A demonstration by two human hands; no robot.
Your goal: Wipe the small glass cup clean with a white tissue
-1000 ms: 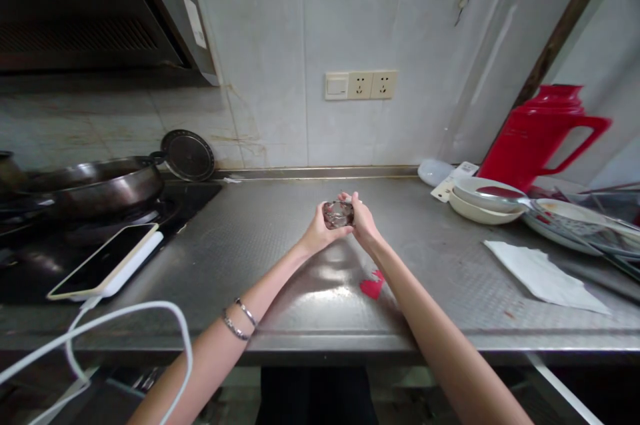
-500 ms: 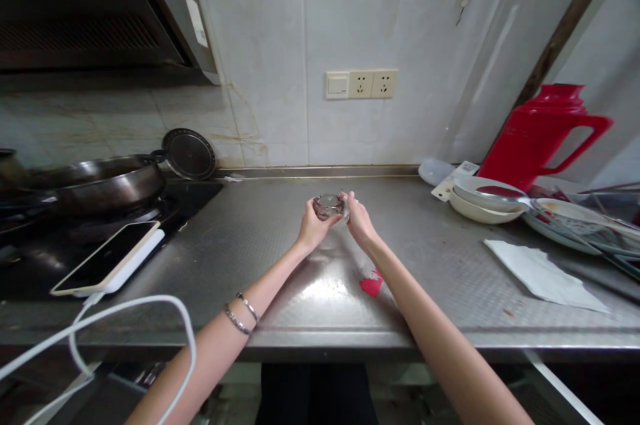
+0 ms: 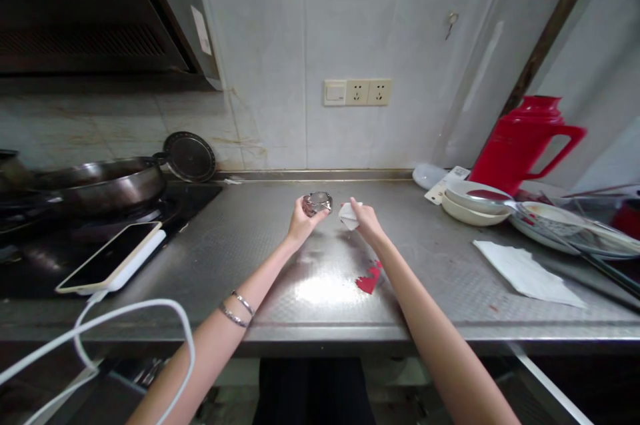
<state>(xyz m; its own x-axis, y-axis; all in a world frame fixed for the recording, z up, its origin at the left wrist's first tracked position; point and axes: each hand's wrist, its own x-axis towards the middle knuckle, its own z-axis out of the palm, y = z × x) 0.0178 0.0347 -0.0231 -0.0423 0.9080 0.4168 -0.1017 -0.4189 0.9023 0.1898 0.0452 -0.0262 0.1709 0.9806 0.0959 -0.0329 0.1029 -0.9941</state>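
Observation:
My left hand (image 3: 301,224) is closed round a small clear glass cup (image 3: 318,203), held above the steel counter (image 3: 260,258) with its round opening showing. My right hand (image 3: 368,221), a little to the right, pinches a crumpled white tissue (image 3: 349,216). A narrow gap separates the tissue from the glass. Beneath and between my forearms, torn red scraps (image 3: 367,280) lie on the counter.
On the left are a phone (image 3: 110,255) with a white cable (image 3: 145,305), a pan (image 3: 105,185) and a leaning dark lid (image 3: 190,156). To the right are a folded paper sheet (image 3: 525,273), stacked bowls (image 3: 473,208), plates with utensils, and a red thermos jug (image 3: 520,142).
My hands have moved apart: the right hand has drawn the tissue away from the glass, while the left hand has shifted slightly left with the glass. The view has tilted a little.

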